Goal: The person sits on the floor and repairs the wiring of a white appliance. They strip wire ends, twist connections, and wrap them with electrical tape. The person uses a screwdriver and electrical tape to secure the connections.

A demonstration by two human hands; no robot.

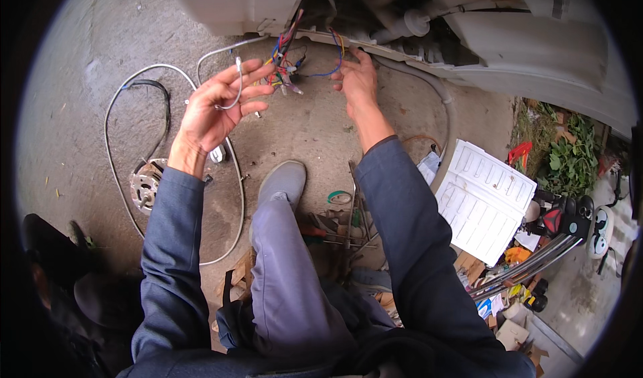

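Note:
My left hand (218, 103) has its fingers loosely spread, with a thin white wire (236, 100) held across them and a small pale connector at its upper end. My right hand (357, 83) is beside a blue wire (325, 74), index finger stretched to the lower edge (392, 51) of a whitish appliance casing and other fingers loosely bent apart; contact at the fingertips is unclear. Between my hands hangs a bundle of coloured wires (282, 70) with connectors. The dark underside opening holds a white cylindrical part (412, 26).
Grey cables (241, 204) loop around a metal motor part (144, 184). An open paper booklet (485, 200), tape roll (339, 197), tools (351, 231), metal tubes, leafy debris (573, 157) and assorted clutter lie around my feet. A grey hose runs at right. Dark shapes occupy the lower left.

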